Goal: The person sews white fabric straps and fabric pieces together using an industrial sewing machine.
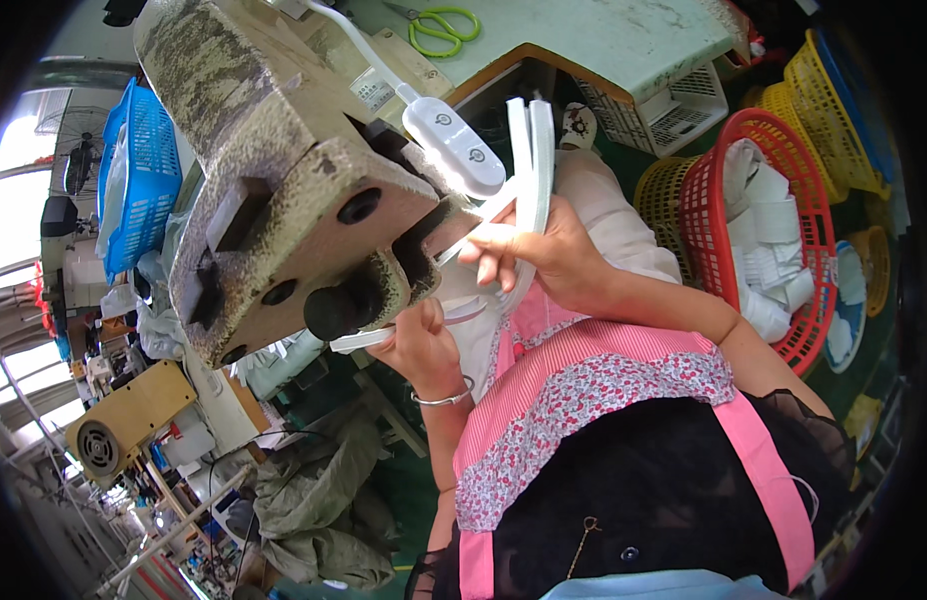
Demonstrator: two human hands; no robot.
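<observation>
White strips (540,160) rise at upper centre, long axis near-vertical, from the grasping right hand (555,255), the nearer; the left hand (423,345), centre-left, appears to pinch a pale strip end (355,342).

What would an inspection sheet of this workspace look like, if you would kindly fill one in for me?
Surface: pale green tabletop, worn at the edge; green-handled scissors lie on it.
Work pieces: white strips and a white strip end, beside a beige machine head with patchy paint.
Hands: left hand closed on the strip end; right hand holding the strips.
Clutter: red basket with white material inside; yellow baskets nearby; blue basket at left.
Cables: white cord or stem leading to a white two-button unit; cannot tell which.
Surroundings: grey-green fabric heap; fan at far left.
</observation>
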